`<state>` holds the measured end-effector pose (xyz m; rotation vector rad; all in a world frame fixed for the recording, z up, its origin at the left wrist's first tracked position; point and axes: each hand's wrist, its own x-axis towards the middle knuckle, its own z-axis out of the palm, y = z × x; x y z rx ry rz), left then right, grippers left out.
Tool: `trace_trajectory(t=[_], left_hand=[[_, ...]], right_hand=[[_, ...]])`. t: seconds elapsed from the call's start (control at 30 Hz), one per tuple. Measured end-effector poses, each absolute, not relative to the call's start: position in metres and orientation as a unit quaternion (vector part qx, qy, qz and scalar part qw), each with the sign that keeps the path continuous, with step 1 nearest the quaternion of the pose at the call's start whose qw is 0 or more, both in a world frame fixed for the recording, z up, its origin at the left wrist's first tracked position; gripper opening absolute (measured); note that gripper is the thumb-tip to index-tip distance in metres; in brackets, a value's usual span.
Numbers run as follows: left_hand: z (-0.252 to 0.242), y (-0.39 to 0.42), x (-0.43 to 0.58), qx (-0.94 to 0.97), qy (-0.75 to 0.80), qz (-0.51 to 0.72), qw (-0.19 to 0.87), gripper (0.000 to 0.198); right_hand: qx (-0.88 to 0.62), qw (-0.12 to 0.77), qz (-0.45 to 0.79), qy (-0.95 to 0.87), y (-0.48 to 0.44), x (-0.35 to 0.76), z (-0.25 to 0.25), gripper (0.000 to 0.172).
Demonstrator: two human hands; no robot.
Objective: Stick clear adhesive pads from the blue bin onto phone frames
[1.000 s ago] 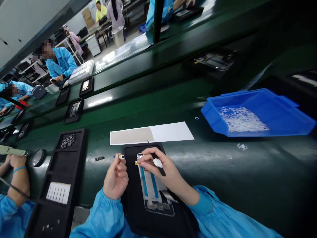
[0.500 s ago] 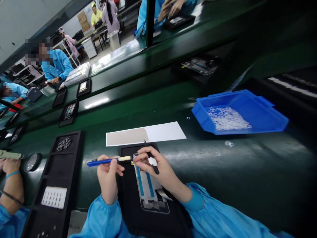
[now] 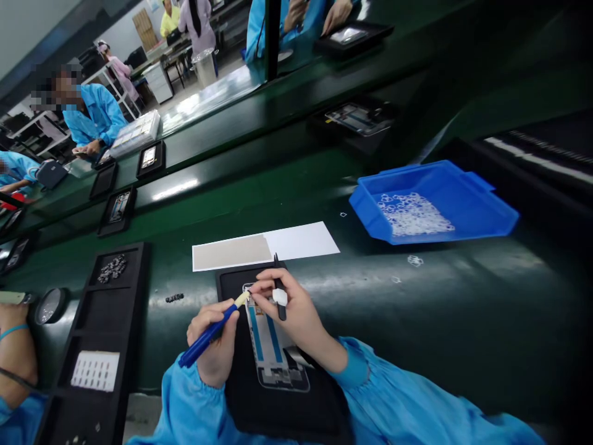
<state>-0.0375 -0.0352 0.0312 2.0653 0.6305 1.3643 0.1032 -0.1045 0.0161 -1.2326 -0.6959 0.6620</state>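
My left hand (image 3: 217,352) is closed round a blue pen-like tool (image 3: 206,341) with a cream end, slanting up to the right. That end meets the thumb and fingertip of my right hand (image 3: 303,318); whether a small part is pinched there I cannot tell. Black tweezers (image 3: 282,313) with a white patch on them are held in my right hand, points upward and away from the pen tool. Under both hands lies a phone housing (image 3: 274,346) with blue strips, in a black tray (image 3: 241,395). Its top end is partly hidden by my fingers.
A white and beige sheet (image 3: 301,240) lies beyond the tray. At right stands a blue bin (image 3: 482,213) of small white rings, with a few loose nearby (image 3: 415,261). Left are small black parts (image 3: 175,298) and a compartmented black tray (image 3: 136,303). A co-worker's arm (image 3: 18,352) is at far left.
The blue pen tool has turned from nearly level to a steep slant, its cream end now at my right fingertips. My left hand's fingers have closed further round it. The whole view has shifted slightly.
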Motion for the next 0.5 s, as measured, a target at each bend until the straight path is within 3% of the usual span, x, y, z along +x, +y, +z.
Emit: trace_trajectory(t=[0.2, 0.5], left_hand=[[0.033, -0.041, -0.031, 0.729, 0.285, 0.511, 0.355, 0.023], [0.056, -0.029, -0.022, 0.447, 0.453, 0.362, 0.681, 0.055]], right_hand=[[-0.557, 0.709, 0.286, -0.325, -0.104, 0.105, 0.021, 0.022], [-0.54, 0.717, 0.281, -0.339, -0.107, 0.107, 0.027, 0.019]])
